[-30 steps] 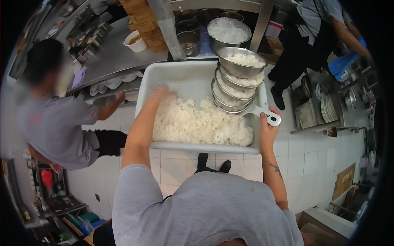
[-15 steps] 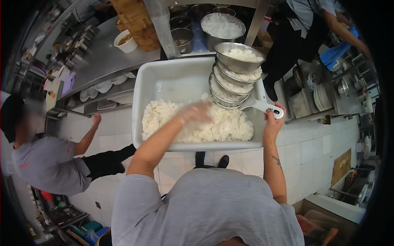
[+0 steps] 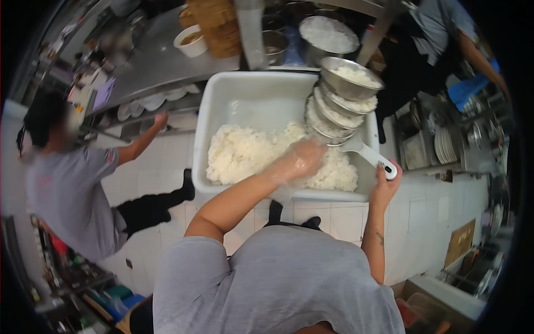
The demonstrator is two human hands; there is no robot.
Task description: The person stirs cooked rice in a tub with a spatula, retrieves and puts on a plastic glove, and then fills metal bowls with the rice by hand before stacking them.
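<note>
A white tub (image 3: 203, 139) holds a heap of cooked rice (image 3: 239, 153). At its right side leans a stack of metal bowls (image 3: 351, 92) filled with rice. My left hand (image 3: 305, 158), in a clear plastic glove, is over the rice just below the lowest bowl, its fingers curled; their contents are hidden. A white handle (image 3: 370, 156) reaches from the base of the stack over the tub's right rim, and my right hand (image 3: 384, 186) is closed on its end. What the handle joins under the bowls is hidden.
A co-worker (image 3: 72, 178) stands at the left, one arm stretched toward the counter. Another person (image 3: 439, 39) is at the upper right. Behind the tub are a pot of white contents (image 3: 328, 36), bamboo steamers (image 3: 217, 25) and a white bowl (image 3: 191, 42). Plates (image 3: 445, 146) stand at the right.
My left hand has swept right across the rice toward the base of the stack. My right hand still holds the handle. The left co-worker has shifted, and the view has turned somewhat.
</note>
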